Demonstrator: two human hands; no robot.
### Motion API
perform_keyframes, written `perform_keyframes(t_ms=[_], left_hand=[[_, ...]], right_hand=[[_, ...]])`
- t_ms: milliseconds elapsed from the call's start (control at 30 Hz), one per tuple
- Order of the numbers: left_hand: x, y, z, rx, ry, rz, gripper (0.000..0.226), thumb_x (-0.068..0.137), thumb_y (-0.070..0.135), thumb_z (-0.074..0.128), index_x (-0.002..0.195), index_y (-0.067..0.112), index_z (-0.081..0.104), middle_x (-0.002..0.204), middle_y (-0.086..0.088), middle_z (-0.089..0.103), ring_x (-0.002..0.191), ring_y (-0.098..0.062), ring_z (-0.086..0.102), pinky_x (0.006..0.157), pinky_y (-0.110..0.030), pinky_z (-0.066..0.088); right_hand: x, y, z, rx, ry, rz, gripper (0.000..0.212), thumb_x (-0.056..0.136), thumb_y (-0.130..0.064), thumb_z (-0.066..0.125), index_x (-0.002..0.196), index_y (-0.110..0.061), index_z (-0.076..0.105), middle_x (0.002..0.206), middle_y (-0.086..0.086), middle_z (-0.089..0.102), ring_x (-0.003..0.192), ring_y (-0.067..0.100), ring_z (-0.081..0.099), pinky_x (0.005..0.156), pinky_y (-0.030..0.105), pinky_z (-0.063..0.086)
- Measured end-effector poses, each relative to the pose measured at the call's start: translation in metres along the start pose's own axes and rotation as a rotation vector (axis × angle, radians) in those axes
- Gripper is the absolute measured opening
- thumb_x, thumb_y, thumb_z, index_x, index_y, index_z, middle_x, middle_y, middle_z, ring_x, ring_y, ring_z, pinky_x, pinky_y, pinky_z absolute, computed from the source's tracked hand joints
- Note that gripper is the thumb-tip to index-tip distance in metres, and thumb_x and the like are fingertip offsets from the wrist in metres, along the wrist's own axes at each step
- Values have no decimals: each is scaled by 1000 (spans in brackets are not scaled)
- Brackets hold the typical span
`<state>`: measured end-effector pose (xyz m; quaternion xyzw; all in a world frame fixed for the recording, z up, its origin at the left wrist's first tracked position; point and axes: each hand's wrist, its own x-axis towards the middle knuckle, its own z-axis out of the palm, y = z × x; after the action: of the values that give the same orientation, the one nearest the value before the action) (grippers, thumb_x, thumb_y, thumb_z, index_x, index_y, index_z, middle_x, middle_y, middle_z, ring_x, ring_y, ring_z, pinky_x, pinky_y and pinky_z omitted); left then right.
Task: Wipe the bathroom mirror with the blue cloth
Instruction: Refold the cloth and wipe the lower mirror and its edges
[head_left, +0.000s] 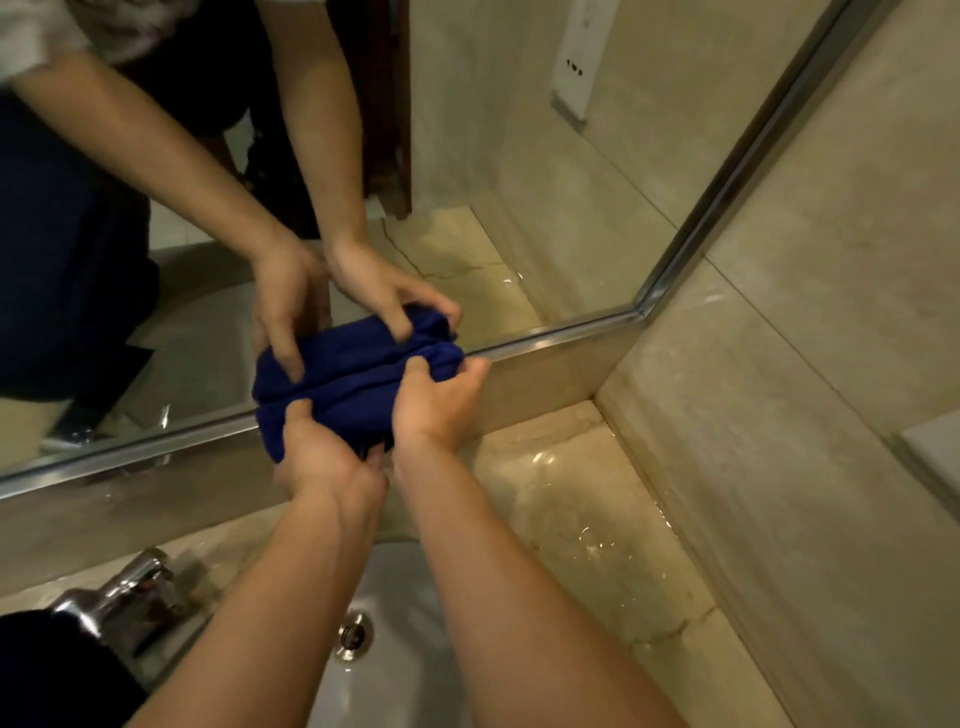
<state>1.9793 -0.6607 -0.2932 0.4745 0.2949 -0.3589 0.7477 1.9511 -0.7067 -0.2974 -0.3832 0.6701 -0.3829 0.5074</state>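
Both my hands hold a bunched blue cloth (358, 400) against the lower edge of the bathroom mirror (519, 218), over its metal frame. My left hand (327, 457) grips the cloth's lower left part, thumb on top. My right hand (441, 400) grips its right end. The glass reflects the cloth, both hands and both forearms just above the real ones.
A white sink (384, 649) with a metal drain (356, 635) lies below my arms. A chrome tap (124, 592) stands at lower left. The beige stone counter (571, 509) is wet to the right, where a tiled side wall (805, 364) meets the mirror.
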Motion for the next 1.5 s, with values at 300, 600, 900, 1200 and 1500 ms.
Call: perform_keyframes(t_ms=[300,600,900,1200,1500], left_hand=[[-47,-61,64,256,-228,-6,45,71,10,74,106,16,47,123,-17,63,102,-35,67,87,-53,57],[-6,-51,40,230,-103,-2,33,79,4,73,86,19,45,99,-7,61,95,-31,67,84,-49,59],[7,18,-9,228,-77,3,22,78,1,69,88,12,53,95,-9,69,85,-25,70,63,-34,61],[26,131,-76,223,-56,-67,41,80,2,59,120,9,57,105,-16,71,82,-30,70,50,-34,58],[40,253,-147,342,26,-29,18,92,-4,49,84,12,47,78,-10,55,67,-22,54,48,-31,54]], right_hand=[[93,-41,-78,423,-11,86,34,86,-5,60,119,-7,50,106,15,64,85,27,65,76,43,58],[59,-11,-41,470,43,112,27,92,-10,59,110,-21,43,113,10,62,101,29,65,88,55,55],[-4,15,15,275,162,7,25,91,-18,61,107,-22,42,91,-1,58,73,13,59,64,31,52],[-119,37,101,251,195,33,26,91,-17,59,108,-16,40,103,7,58,76,23,53,53,16,37],[-226,57,171,208,-57,157,31,90,-19,61,114,-14,43,112,10,58,83,22,54,71,30,43]])
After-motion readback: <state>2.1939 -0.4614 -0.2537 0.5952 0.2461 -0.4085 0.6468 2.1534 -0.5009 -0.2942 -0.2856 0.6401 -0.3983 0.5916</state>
